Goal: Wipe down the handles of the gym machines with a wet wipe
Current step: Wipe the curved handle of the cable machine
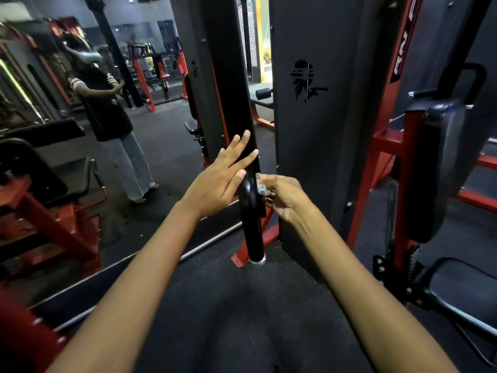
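A black handle bar (254,227) hangs upright in the middle of the view, ending in a silver cap near the floor. My left hand (220,181) lies against its left side with straight, spread fingers and the thumb touching the bar. My right hand (282,196) pinches a crumpled wet wipe (261,185) and holds it against the right side of the bar.
A dark weight-stack cover (317,130) with a logo stands right behind the bar. A red frame with black pads (435,168) and a seat (462,294) fill the right. A wall mirror (113,146) on the left reflects a person and red machines. Black rubber floor (228,305) lies below.
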The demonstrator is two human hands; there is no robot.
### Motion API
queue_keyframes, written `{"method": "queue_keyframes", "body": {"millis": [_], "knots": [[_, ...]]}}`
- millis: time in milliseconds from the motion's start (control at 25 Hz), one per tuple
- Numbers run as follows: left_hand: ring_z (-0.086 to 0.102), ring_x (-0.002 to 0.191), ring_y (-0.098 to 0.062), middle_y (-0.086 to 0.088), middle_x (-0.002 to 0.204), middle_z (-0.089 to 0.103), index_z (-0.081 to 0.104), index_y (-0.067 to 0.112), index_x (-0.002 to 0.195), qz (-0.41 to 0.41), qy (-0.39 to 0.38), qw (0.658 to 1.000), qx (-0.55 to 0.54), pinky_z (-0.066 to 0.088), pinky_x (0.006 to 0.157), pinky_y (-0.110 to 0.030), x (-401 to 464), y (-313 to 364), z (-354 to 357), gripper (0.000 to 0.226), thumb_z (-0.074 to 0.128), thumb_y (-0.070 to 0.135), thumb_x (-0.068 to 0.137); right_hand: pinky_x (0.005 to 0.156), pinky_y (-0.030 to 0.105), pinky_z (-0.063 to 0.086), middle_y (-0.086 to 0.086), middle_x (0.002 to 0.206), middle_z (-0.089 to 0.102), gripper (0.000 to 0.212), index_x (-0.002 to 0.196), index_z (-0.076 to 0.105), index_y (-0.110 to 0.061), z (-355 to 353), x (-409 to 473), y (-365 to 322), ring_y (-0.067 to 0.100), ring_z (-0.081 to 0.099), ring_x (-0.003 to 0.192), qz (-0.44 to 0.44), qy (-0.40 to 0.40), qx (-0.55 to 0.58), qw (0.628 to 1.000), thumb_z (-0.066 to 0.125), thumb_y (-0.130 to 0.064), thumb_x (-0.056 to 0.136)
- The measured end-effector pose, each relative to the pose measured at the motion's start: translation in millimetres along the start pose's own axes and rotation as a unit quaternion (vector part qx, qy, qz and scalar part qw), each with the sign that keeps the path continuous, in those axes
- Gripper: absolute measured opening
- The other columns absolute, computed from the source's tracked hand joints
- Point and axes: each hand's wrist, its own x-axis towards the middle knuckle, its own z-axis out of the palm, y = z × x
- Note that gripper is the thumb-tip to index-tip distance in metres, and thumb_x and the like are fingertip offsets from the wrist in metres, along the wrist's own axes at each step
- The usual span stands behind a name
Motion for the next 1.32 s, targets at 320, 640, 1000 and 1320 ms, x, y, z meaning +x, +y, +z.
{"method": "queue_keyframes", "body": {"millis": [320, 640, 1000, 1320], "knots": [[-0.007, 0.145, -0.011, 0.003, 0.159, -0.002, 0.023, 0.019, 0.148, -0.006, -0.005, 1.000, 0.005, 0.004, 0.119, -0.038, -0.1, 0.0, 0.1, 0.050, 0.019, 0.032, 0.100, 0.056, 0.016, 0.042, -0.001, 0.065, 0.067, 0.023, 0.076, 0.056, -0.006, -30.4, -7.1, 19.2, 0.006, 0.055, 0.057, -0.101, -0.147, -0.106, 0.978, 0.054, 0.015, 0.083], [-0.007, 0.145, -0.011, 0.004, 0.159, -0.002, 0.026, 0.019, 0.148, -0.016, -0.002, 1.000, 0.007, 0.003, 0.119, -0.036, -1.1, 3.0, 0.2, 0.050, 0.018, 0.032, 0.100, 0.067, 0.012, 0.046, -0.011, 0.070, 0.068, 0.028, 0.075, 0.055, -0.009, -52.5, -8.4, 40.6, -0.004, 0.062, 0.071, -0.187, -0.185, -0.247, 0.932, 0.055, 0.017, 0.082], [-0.004, 0.145, -0.012, 0.002, 0.159, 0.001, 0.027, 0.018, 0.147, -0.003, 0.012, 0.999, 0.036, 0.004, 0.119, -0.036, -1.3, 1.9, 0.6, 0.048, 0.021, 0.028, 0.100, 0.059, 0.016, 0.045, -0.009, 0.065, 0.060, 0.038, 0.067, 0.055, -0.025, -81.8, -16.6, 102.3, -0.003, 0.055, 0.059, -0.179, -0.100, -0.449, 0.870, 0.054, 0.012, 0.074], [-0.002, 0.146, -0.013, 0.000, 0.159, 0.003, 0.029, 0.016, 0.146, 0.007, 0.016, 0.999, 0.029, 0.006, 0.119, -0.036, -1.0, 0.9, -0.3, 0.048, 0.022, 0.027, 0.100, 0.057, 0.011, 0.041, -0.010, 0.058, 0.062, 0.027, 0.075, 0.058, -0.015, -48.5, -3.9, 51.0, -0.005, 0.055, 0.056, -0.132, -0.147, -0.323, 0.925, 0.058, 0.011, 0.084]]}}
